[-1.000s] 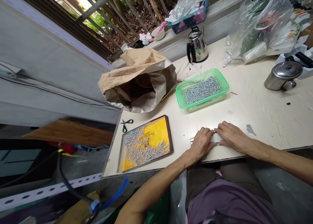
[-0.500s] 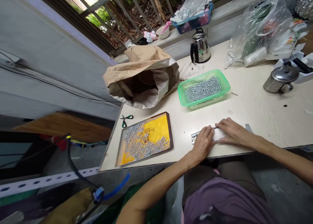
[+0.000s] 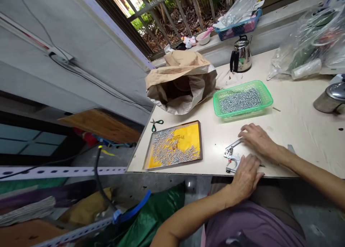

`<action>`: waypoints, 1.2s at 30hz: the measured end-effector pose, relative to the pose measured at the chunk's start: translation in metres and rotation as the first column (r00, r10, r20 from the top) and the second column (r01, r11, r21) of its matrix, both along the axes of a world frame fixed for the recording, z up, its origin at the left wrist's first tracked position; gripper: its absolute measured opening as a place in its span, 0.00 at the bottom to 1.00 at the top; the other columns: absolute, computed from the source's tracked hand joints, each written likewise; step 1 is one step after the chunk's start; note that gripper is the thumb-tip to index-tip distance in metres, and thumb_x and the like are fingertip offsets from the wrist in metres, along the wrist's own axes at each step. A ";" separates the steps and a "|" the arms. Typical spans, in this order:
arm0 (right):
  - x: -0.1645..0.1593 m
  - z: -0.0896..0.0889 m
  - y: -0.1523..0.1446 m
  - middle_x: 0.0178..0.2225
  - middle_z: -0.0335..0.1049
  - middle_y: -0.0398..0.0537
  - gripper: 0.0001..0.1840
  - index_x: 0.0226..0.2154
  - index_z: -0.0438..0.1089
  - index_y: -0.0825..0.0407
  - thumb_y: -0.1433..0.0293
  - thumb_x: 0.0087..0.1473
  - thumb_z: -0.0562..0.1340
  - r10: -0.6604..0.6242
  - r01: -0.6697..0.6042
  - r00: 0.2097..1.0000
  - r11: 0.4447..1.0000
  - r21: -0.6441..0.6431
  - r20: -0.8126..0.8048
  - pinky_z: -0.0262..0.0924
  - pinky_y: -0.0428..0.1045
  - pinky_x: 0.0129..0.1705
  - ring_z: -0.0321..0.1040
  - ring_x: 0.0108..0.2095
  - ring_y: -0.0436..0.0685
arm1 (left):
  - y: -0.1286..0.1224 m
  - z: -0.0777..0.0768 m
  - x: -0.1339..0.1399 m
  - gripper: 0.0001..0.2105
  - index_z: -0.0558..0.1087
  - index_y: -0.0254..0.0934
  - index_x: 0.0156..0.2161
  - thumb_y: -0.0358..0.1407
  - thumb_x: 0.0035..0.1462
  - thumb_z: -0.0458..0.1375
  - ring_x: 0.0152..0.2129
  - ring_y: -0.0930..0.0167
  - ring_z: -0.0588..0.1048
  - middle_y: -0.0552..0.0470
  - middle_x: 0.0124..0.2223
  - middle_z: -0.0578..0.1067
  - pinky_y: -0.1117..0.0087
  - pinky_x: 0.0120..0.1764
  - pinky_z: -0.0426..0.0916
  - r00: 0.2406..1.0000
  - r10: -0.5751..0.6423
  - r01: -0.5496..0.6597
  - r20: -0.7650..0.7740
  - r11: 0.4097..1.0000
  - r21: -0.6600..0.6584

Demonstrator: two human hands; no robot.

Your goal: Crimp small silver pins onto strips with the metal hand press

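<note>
A silvery metal tool with two arms, a small spring and a red bit lies near the table's front edge, its arms spread apart. Over its lower part is my left hand, fingers bent around it and thumb toward the right. A thin dark tip pokes out beside that hand. My right hand is behind it, slightly blurred, its fingers loosely stretched and fingertips at the end of the tool's upper arm. The palms hide much of the tool.
Left of the hands lies a tray with many small metal pins on yellow paper. A green basket holds more pins. Scissors, a brown paper bag, a kettle, a metal pot and plastic bags stand around.
The metal tool has gone from flat and covered to spread open. My hands have moved apart, the left toward me, the right farther back. The view has swung left.
</note>
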State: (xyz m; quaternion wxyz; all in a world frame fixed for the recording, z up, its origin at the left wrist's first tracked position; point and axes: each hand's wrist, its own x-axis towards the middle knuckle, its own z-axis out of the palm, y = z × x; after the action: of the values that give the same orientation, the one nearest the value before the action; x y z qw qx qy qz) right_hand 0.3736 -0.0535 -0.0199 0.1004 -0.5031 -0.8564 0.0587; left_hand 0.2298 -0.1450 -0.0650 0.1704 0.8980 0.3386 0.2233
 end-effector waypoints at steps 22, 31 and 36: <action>0.005 0.075 0.053 0.36 0.68 0.57 0.18 0.41 0.69 0.51 0.64 0.63 0.46 0.008 0.042 0.995 0.879 0.476 -0.104 0.55 0.58 0.36 0.63 0.38 0.66 | 0.097 0.061 -0.202 0.11 0.77 0.34 0.32 0.32 0.61 0.52 0.37 0.65 0.69 0.46 0.34 0.74 0.67 0.40 0.66 0.590 0.625 -0.655 -0.511 0.740 0.149; 0.009 0.031 0.002 0.33 0.69 0.50 0.17 0.35 0.68 0.51 0.66 0.63 0.46 0.133 -0.060 0.982 0.894 0.444 -0.133 0.57 0.53 0.34 0.65 0.33 0.58 | 0.110 0.054 -0.199 0.12 0.77 0.30 0.34 0.24 0.57 0.50 0.40 0.63 0.70 0.40 0.36 0.75 0.64 0.43 0.65 0.504 0.363 -0.539 -0.784 0.841 0.042; 0.012 0.003 -0.047 0.28 0.66 0.47 0.14 0.32 0.68 0.48 0.67 0.62 0.49 0.101 -0.062 0.972 0.981 0.185 -0.210 0.57 0.50 0.30 0.65 0.29 0.56 | 0.103 0.061 -0.191 0.10 0.76 0.31 0.31 0.27 0.57 0.52 0.37 0.65 0.71 0.42 0.34 0.76 0.65 0.42 0.66 0.661 0.462 -0.596 -0.592 0.802 -0.040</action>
State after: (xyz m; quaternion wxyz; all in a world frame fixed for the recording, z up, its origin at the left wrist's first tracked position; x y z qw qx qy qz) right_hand 0.3855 -0.1001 -0.0165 0.2358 -0.4469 -0.8619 0.0414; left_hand 0.0390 -0.0422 -0.0043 0.0945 0.7576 0.6441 -0.0479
